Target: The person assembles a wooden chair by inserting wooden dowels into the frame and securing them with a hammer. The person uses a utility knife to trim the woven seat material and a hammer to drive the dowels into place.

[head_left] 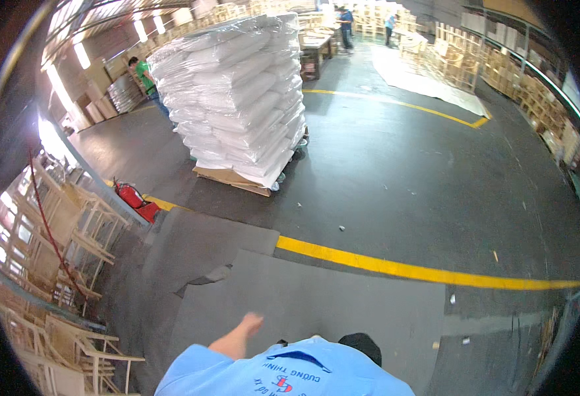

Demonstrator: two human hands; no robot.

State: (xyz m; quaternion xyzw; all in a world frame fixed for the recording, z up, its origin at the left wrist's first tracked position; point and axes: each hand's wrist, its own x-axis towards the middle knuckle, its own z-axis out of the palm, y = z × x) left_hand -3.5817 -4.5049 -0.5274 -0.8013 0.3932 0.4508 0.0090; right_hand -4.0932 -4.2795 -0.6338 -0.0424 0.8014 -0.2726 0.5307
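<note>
My left hand (252, 323) swings out in front of my light blue shirt (283, 369), above the grey floor sheeting (329, 297). It is small and blurred, its fingers cannot be made out, and no object shows in it. Nothing touches it. My right hand is out of sight. Past the right side of my shirt a black rounded shape (361, 344) sticks out, perhaps a shoe. Ahead and a little to the left stands a tall stack of white sacks (230, 99) wrapped in clear film, with brown board (234, 179) under it.
A yellow floor line (395, 265) crosses ahead. A red fire extinguisher (130, 195) stands beside a post at left. Wooden chair frames (72, 231) crowd the left edge; more frames (458, 66) are at far right. A person in green (145, 76) is behind the stack; two others are farther back.
</note>
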